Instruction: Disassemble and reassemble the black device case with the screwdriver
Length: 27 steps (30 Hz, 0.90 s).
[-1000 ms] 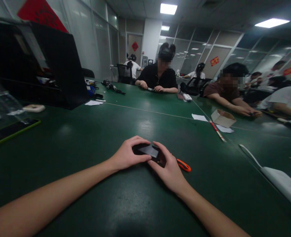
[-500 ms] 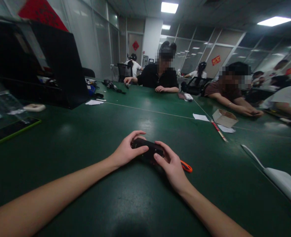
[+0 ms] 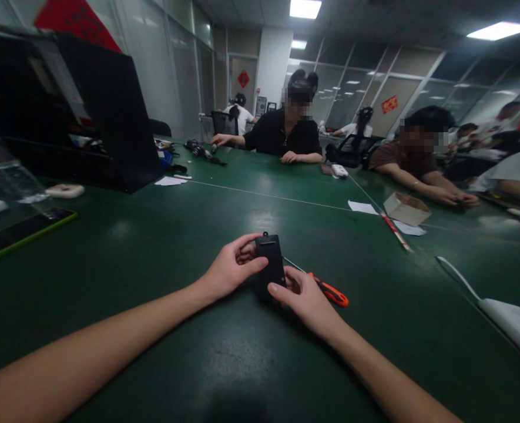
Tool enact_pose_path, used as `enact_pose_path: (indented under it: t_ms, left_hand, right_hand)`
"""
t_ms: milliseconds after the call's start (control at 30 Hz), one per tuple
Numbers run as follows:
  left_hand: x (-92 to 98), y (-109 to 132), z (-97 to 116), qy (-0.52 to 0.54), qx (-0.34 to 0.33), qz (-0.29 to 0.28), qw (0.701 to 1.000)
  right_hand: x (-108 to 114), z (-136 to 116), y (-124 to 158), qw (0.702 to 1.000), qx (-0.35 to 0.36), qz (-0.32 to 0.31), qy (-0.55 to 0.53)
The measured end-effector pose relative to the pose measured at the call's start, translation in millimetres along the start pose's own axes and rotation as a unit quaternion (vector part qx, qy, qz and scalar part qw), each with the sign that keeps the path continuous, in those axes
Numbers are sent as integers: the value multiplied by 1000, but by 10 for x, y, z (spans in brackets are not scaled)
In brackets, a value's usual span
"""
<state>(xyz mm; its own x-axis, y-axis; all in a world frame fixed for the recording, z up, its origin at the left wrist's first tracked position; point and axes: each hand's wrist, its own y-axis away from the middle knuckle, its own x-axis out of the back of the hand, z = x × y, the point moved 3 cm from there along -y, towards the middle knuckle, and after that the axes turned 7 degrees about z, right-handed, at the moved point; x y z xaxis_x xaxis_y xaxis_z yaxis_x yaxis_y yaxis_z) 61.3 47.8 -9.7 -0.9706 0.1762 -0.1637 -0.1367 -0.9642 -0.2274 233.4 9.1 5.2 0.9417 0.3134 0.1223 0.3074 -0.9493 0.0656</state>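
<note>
A black box-shaped device [image 3: 270,258] stands roughly upright between my hands, with a small loop on its top end and a slot near that end. My left hand [image 3: 235,265] grips its left side, thumb across the face and fingers behind. On the lower right, my right hand [image 3: 306,299] holds it with the thumb at the near edge; the fingers behind are partly hidden. A screwdriver with an orange and black handle [image 3: 332,292] lies on the green table [image 3: 224,358] just beyond my right hand, its thin shaft pointing towards the device.
An open box [image 3: 407,208], papers [image 3: 363,207] and a red-and-white stick [image 3: 396,232] lie at the right. A white device [image 3: 513,323] with a cable is nearer. At the left are a black case [image 3: 110,117], a bottle and a green-edged tablet [image 3: 26,234]. Several people sit beyond.
The black device has turned from lying crosswise to standing lengthwise between my hands. My right hand has shifted lower on it, and more of the screwdriver shows.
</note>
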Motion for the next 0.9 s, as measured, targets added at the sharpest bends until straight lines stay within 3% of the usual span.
enact_pose_path:
  t_ms: [233, 500, 900]
  left_hand:
    - [-116, 68, 100, -136, 3, -160, 978]
    - [-118, 88, 171, -81, 16, -199, 976]
    - [-151, 117, 141, -100, 2, -211, 972]
  right_hand:
    - [1, 6, 6, 998, 48, 13, -26]
    - [16, 9, -1, 998, 62, 5, -1]
    - [7, 60, -20, 998, 52, -23, -40]
